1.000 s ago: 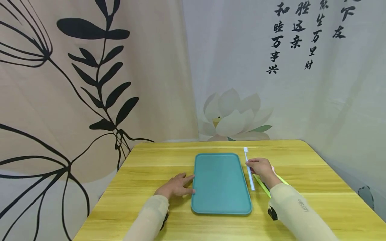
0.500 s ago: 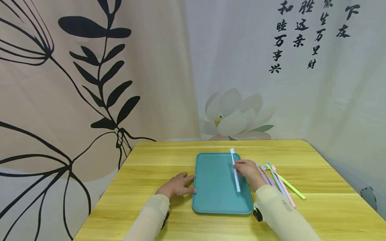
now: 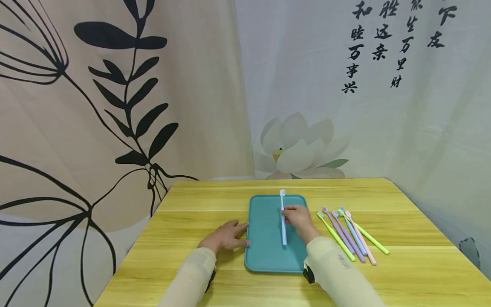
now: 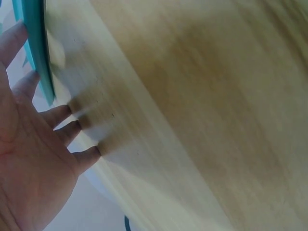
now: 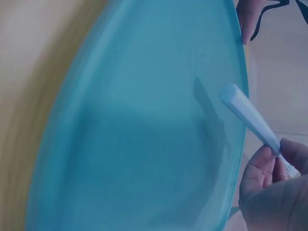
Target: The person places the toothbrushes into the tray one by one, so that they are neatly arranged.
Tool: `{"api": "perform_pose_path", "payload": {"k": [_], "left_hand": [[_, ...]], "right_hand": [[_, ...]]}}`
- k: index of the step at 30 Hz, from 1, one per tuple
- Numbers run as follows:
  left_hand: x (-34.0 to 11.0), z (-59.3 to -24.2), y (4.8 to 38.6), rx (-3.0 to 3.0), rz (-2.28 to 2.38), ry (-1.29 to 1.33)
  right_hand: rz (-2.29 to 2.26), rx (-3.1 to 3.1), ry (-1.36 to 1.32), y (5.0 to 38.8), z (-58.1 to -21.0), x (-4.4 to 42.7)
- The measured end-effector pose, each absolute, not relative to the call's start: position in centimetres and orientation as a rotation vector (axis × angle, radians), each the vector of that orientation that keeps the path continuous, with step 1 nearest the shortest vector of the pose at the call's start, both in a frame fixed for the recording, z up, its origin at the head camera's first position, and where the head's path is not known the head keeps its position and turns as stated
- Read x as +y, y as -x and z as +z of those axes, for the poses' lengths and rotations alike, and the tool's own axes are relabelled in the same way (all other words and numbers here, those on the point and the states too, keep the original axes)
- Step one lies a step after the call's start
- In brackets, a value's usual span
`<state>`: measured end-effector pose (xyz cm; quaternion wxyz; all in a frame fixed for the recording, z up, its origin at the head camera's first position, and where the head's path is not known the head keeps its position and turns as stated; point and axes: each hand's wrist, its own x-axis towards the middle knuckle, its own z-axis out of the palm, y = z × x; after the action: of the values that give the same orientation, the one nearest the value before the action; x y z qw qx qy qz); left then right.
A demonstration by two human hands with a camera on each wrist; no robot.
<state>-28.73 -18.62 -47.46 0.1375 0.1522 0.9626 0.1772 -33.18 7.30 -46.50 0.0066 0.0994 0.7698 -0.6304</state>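
- From where I stand, the right hand (image 3: 300, 218) has the pale blue toothbrush (image 3: 284, 236) pinched between thumb and fingers near mid-length, bristle head pointing away from the person.
- The brush is above the teal tray (image 3: 264, 251), not touching it; its shadow lies apart on the tray's floor.
- The left hand (image 3: 225, 237) is spread and relaxed, grasping nothing, two fingertips against the tray's near-side left rim; I'd say that light contact is enough to stop sliding.
- A level, gentle lowering would suit, letting go only once the handle rests flat.
- The head reaches out over the far rim, so I'd draw the brush nearer the person first.
- Six other toothbrushes (image 3: 350, 237) lie on the tabletop (image 3: 215, 196), right of the tray.
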Motion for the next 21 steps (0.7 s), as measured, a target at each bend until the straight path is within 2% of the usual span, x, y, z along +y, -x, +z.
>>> {"api": "perform_pose_path", "payload": {"k": [21], "left_hand": [[-18.6,-47.5,28.9,2.789,0.506,-0.407]], "right_hand": [[-1.965,2.374,-0.293,32.8,-47.8,2.5]]}}
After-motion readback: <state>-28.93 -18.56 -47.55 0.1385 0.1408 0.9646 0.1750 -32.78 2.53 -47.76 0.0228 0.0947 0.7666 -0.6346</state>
